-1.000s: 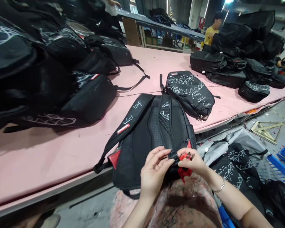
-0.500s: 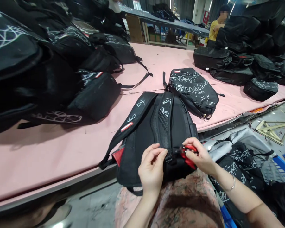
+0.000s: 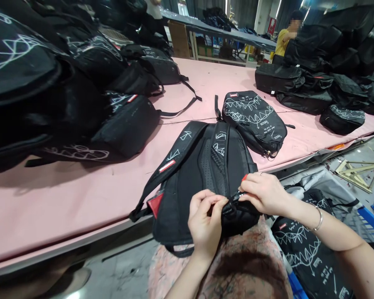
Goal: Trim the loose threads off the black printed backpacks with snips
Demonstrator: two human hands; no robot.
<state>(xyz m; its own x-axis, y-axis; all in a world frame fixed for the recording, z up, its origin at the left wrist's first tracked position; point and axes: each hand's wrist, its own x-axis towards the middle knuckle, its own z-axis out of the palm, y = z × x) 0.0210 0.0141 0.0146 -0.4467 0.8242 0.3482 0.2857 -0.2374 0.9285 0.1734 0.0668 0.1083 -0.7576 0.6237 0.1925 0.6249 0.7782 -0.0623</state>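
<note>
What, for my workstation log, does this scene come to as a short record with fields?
Surface: long pink-topped table
Main item: black fabric backpack, strap side up, overhanging the near edge
Markings: white line drawings on its padded shoulder straps
Left hand: fingertips pinched at black strap webbing
Right hand: beside it, gripping a small dark piece, mostly hidden
Just beyond: black backpack with white zigzag print
Far left: large heap of black bags
Far right: second black bag pile
</note>
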